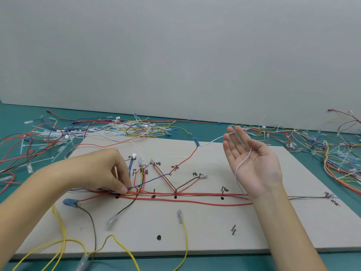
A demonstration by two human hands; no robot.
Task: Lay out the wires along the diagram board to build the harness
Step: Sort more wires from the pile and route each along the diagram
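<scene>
Yellow wires (pixel 62 237) loop off the near edge of the diagram board (pixel 205 227) closest to us, one running up to a clear-sleeved terminal (pixel 179 213), and a grey-brown lead curves up to a blue connector (pixel 69 202) at the left. Black dots and a pair of short grey pegs (pixel 233 229) mark the pale board's near half.

Further in, we see the main run: a bundle of red wires (pixel 195 194) laid left to right along the board's middle line, with branches of red, brown, blue and black fanning up to handwritten labels.

Our left hand (pixel 105 173) is down on the left end of that bundle, fingers curled, thumb and fingertips pinching the wires right at the board's surface. Our right hand (pixel 252 163) is lifted above the board's right side, palm up and fingers spread loosely; a thin white wire (pixel 242 163) drapes over the fingertips, crosses the palm and drops past the wrist to the bundle. It lies on the hand with no finger closed round it. Away from the fingers it leads to a blue tag (pixel 196 141) near the board's far edge, where a red wire carries on down.

Beyond the board, loose wire heaps (pixel 109 129) litter the teal table (pixel 17 118) at left and right, against a plain grey wall (pixel 175 55)
</scene>
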